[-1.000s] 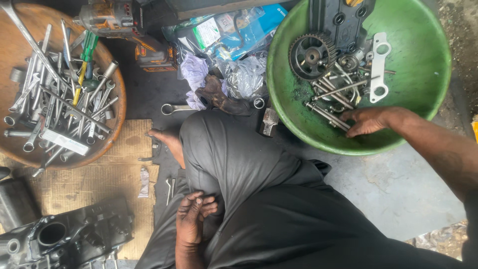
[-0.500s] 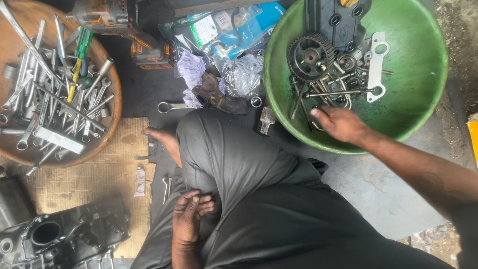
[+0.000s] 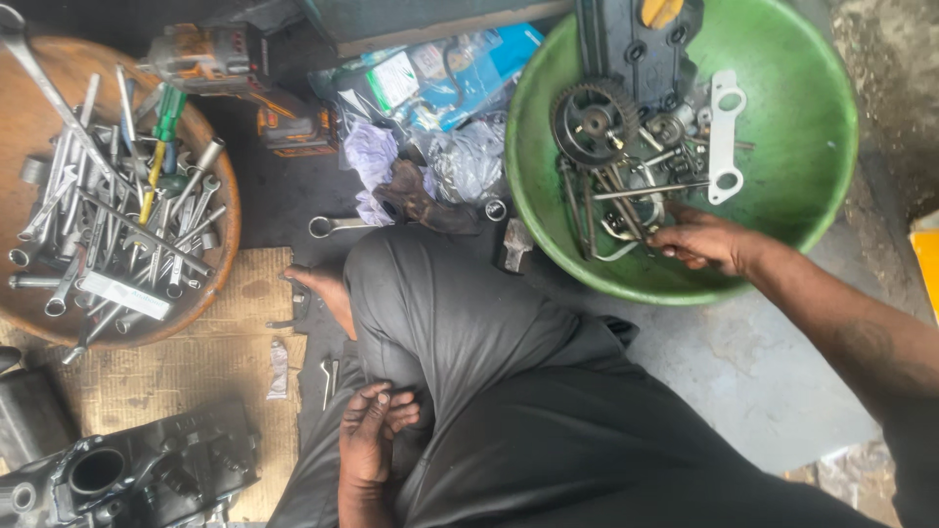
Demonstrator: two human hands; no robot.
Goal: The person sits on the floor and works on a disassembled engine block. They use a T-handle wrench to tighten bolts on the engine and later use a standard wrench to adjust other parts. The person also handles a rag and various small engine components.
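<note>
Fingers [image 3: 386, 406] of left hand [image 3: 370, 440] curled loose, resting on dark trousers [image 3: 509, 391] at the lap, holding nothing. Right hand [image 3: 706, 240] reaches into green bowl [image 3: 812, 156], fingers bent down onto the metal parts at the bowl's near side; cannot tell if anything is actually pinched. Bowl holds a gear [image 3: 589, 122], white gasket plate [image 3: 726, 137], long bolts [image 3: 646, 191], dark engine cover [image 3: 636, 44] at far edge. Person sits on the ground, bare foot [image 3: 328, 293] on worn cardboard [image 3: 176, 372], grey concrete floor [image 3: 743, 372] under the bowl. Engine block [image 3: 127, 474] near left on cardboard. Round wooden tray [image 3: 220, 254] of spanners [image 3: 108, 205] further left. Loose spanner [image 3: 337, 227] on dark ground, rags and plastic bags [image 3: 440, 108] beyond the knee, orange power tool [image 3: 235, 73] farthest
</note>
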